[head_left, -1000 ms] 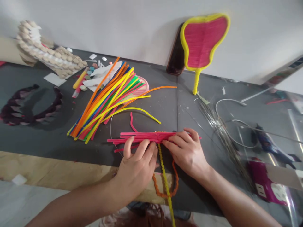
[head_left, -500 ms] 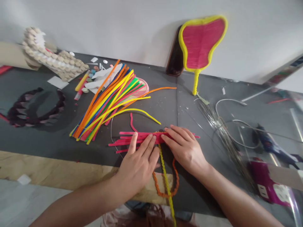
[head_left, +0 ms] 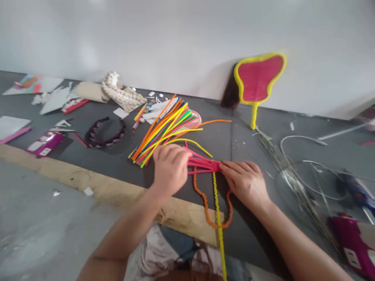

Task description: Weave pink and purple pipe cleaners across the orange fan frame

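— Pink bundle (head_left: pixel 208 163): placement?
— It is lying partly under the fingers of the right hand (head_left: pixel 244 179), which are pressing together, probably steadying it. Left hand (head_left: pixel 172 168): fingers are curling beside its fanned end; pinching, cannot tell.
— Long axis?
— Running crosswise, fanned end pointing toward the left fingers.

Dark tabletop (head_left: pixel 244 142) against a pale wall (head_left: pixel 146 43). Our left hand (head_left: pixel 171 169), blurred, curls at the left ends of the pink pipe cleaners (head_left: pixel 202 162); its grip is hidden from us. Our right hand (head_left: pixel 244 179) holds the same bunch down near its middle. Below it, a twisted yellow strand (head_left: pixel 217 203) runs towards our lap, crossing an orange loop (head_left: pixel 205 203). Beyond our left hand: mixed coloured pipe cleaners (head_left: pixel 166 130). Farther right, a pink-and-yellow paddle (head_left: pixel 260 78) leans upright beside a dark phone (head_left: pixel 230 93); loose wires (head_left: pixel 281 171) lie nearer us.
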